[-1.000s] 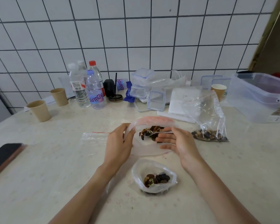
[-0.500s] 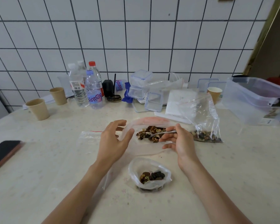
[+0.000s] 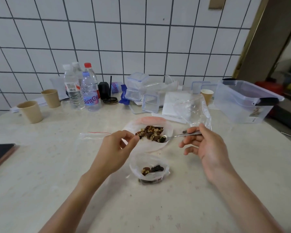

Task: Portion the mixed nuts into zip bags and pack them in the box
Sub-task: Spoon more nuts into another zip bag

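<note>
My right hand (image 3: 207,148) pinches the slim metal spoon (image 3: 176,135), loaded w/ brown mixed nuts (image 3: 150,132). Left hand (image 3: 115,152), fingers curled, pinches the clear nut bag's rim (image 3: 133,127), I think. Keep spoon level, tip over the small open zip bag (image 3: 149,167).

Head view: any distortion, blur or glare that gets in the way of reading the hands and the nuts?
Head view: wide-angle bending curves the wall tiles; the right edge by the storage box is smeared; light is soft, without harsh glare; left hand, right hand, spoon and nuts read clearly.
</note>
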The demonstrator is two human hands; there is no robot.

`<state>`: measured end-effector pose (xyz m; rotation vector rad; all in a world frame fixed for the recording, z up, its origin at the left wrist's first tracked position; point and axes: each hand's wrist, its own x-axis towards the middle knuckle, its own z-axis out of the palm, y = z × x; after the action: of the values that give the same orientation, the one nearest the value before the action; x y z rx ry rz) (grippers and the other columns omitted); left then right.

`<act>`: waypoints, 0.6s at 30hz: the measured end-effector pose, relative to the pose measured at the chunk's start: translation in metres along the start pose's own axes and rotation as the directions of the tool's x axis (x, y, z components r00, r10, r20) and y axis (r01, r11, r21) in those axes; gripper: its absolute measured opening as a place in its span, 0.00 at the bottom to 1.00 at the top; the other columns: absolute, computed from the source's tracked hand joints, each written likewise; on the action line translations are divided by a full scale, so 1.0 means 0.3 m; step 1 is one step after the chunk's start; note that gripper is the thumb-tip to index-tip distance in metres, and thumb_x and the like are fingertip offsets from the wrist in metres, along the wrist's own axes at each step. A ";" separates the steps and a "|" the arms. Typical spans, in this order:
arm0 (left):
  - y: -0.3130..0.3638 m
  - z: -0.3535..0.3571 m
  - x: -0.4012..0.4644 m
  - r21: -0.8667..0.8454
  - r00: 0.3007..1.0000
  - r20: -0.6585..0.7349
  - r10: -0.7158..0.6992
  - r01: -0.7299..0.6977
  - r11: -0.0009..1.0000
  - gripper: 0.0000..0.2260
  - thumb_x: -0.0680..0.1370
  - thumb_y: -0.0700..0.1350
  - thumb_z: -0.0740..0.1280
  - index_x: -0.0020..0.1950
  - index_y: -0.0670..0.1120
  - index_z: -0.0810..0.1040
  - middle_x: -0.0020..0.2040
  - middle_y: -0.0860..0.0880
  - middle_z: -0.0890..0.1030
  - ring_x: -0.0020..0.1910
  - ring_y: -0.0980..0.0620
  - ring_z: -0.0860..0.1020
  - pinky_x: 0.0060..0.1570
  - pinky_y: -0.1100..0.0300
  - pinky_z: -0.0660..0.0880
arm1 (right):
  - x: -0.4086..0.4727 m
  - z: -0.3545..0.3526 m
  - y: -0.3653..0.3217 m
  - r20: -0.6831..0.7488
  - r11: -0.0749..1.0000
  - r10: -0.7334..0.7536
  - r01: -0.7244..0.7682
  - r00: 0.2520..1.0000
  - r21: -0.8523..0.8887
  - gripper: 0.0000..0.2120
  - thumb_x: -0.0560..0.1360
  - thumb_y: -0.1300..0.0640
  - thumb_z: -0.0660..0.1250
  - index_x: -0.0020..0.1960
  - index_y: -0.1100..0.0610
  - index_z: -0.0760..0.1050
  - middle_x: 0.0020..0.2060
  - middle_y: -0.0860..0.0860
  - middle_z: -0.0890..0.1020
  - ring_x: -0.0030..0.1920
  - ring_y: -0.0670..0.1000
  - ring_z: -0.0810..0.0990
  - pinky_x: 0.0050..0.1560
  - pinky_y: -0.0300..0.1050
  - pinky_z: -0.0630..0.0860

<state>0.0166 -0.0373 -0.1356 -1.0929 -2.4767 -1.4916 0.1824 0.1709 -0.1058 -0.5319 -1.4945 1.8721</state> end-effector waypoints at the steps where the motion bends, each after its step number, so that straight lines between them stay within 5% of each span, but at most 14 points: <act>1: 0.000 -0.006 -0.026 0.023 0.999 0.029 -0.013 0.012 1.000 0.10 0.80 0.60 0.67 0.46 0.57 0.82 0.45 0.64 0.83 0.35 0.55 0.82 0.38 0.59 0.79 | -0.023 -0.005 -0.003 0.004 1.000 -0.001 0.002 1.000 -0.008 0.20 0.87 0.52 0.56 0.47 0.63 0.79 0.31 0.59 0.80 0.34 0.61 0.84 0.27 0.48 0.76; 5: -0.001 -0.011 -0.107 0.018 0.989 0.086 -0.122 0.121 0.992 0.12 0.79 0.62 0.67 0.46 0.55 0.82 0.46 0.58 0.83 0.31 0.55 0.84 0.38 0.58 0.79 | -0.097 -0.009 0.012 0.048 0.999 0.015 -0.012 0.999 -0.051 0.20 0.86 0.51 0.57 0.47 0.64 0.78 0.31 0.61 0.80 0.34 0.62 0.84 0.28 0.49 0.76; 11: 0.020 -0.004 -0.136 -0.096 0.964 0.140 -0.225 0.239 0.966 0.05 0.79 0.48 0.73 0.45 0.48 0.85 0.40 0.52 0.84 0.33 0.53 0.85 0.33 0.62 0.79 | -0.157 0.022 0.048 0.233 0.964 -0.067 0.123 0.970 -0.235 0.19 0.87 0.53 0.57 0.47 0.62 0.81 0.33 0.61 0.83 0.36 0.58 0.83 0.31 0.48 0.77; 15: 0.042 -0.013 -0.129 -0.098 0.969 0.127 -0.210 0.223 0.970 0.04 0.79 0.44 0.74 0.44 0.47 0.86 0.36 0.52 0.84 0.34 0.52 0.84 0.32 0.61 0.79 | -0.176 0.028 0.058 0.456 0.828 -0.157 0.368 0.876 -0.423 0.17 0.86 0.47 0.58 0.49 0.53 0.82 0.40 0.53 0.84 0.42 0.56 0.83 0.41 0.50 0.79; 18: 0.052 -0.015 -0.124 -0.073 0.974 0.131 -0.185 0.195 0.978 0.04 0.79 0.43 0.73 0.44 0.47 0.85 0.37 0.50 0.84 0.34 0.53 0.83 0.31 0.63 0.78 | -0.184 0.012 0.056 0.636 0.628 -0.181 0.586 0.750 -0.513 0.17 0.85 0.44 0.55 0.53 0.48 0.81 0.44 0.43 0.83 0.46 0.47 0.82 0.46 0.37 0.74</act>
<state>0.0523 -0.0567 -0.1358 -1.0153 -2.6931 -1.6418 0.2138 0.1268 -0.1262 0.0688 -2.4817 1.0697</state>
